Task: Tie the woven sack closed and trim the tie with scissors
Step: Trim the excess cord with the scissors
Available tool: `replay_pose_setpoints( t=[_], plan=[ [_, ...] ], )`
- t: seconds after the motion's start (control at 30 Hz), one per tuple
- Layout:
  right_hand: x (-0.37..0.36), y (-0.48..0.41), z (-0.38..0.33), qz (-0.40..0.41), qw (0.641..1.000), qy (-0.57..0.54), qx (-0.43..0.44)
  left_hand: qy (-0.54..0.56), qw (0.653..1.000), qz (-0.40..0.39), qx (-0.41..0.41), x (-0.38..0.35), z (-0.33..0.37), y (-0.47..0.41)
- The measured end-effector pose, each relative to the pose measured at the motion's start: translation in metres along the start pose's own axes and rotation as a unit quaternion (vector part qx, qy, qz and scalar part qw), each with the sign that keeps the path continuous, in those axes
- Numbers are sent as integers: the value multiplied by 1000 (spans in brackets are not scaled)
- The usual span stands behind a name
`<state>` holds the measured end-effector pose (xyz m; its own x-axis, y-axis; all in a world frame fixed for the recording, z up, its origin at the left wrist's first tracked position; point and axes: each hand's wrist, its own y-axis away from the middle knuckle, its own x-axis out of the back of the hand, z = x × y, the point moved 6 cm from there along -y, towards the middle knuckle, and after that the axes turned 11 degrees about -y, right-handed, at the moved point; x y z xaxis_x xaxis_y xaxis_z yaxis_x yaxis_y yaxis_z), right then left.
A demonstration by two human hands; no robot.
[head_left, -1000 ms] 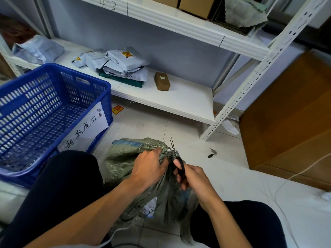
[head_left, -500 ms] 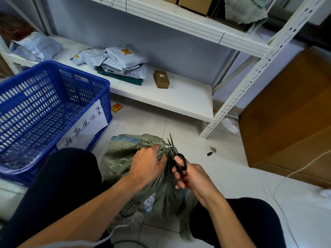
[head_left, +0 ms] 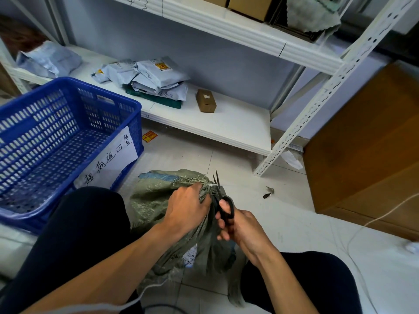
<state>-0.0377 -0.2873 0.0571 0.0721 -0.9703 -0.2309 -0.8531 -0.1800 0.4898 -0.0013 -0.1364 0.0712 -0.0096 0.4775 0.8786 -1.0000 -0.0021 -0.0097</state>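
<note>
The left hand (head_left: 188,210) is squeezing the bunched top of the green sack (head_left: 156,196). The right hand (head_left: 243,231) is holding scissors (head_left: 225,208), blades a little apart by the white tie (head_left: 212,185). The sack is lying on the floor (head_left: 283,223) between the knees (head_left: 90,214), near a blue basket (head_left: 127,105).

Sack (head_left: 156,196): coarse woven plastic, matt grey-green. Tie (head_left: 212,185): smooth white plastic. Scissors (head_left: 231,210): black plastic handles, bare metal blades. Crate (head_left: 68,123) at left: blue perforated plastic, slight sheen; paper label (head_left: 108,164). Upright (head_left: 317,100): white-painted perforated metal. Cabinet (head_left: 367,143) at right: matt brown wood. Floor (head_left: 294,223): glossy pale tile.
</note>
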Motion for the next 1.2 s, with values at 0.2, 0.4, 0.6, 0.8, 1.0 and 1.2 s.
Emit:
replay_pose_setpoints(
  t=[0.2,0.4,0.6,0.8,1.0,1.2],
  plan=[
    [7,-5,5,16,998,-10,-63,-43,998,-11,-34,-8,8,8],
    [12,-3,5,5,997,-15,-81,-49,998,-16,-45,-10,9,7],
    [12,0,1,5,998,-9,-59,-40,998,-16,-35,-8,10,8],
    [13,2,-1,14,999,-8,-45,-25,999,-22,-32,-7,9,9],
    [11,0,0,12,999,6,-39,-4,1000,-27,-2,-1,3,5],
    [8,-2,2,-7,1000,2,-19,22,998,-30,43,2,-3,2]
  ],
)
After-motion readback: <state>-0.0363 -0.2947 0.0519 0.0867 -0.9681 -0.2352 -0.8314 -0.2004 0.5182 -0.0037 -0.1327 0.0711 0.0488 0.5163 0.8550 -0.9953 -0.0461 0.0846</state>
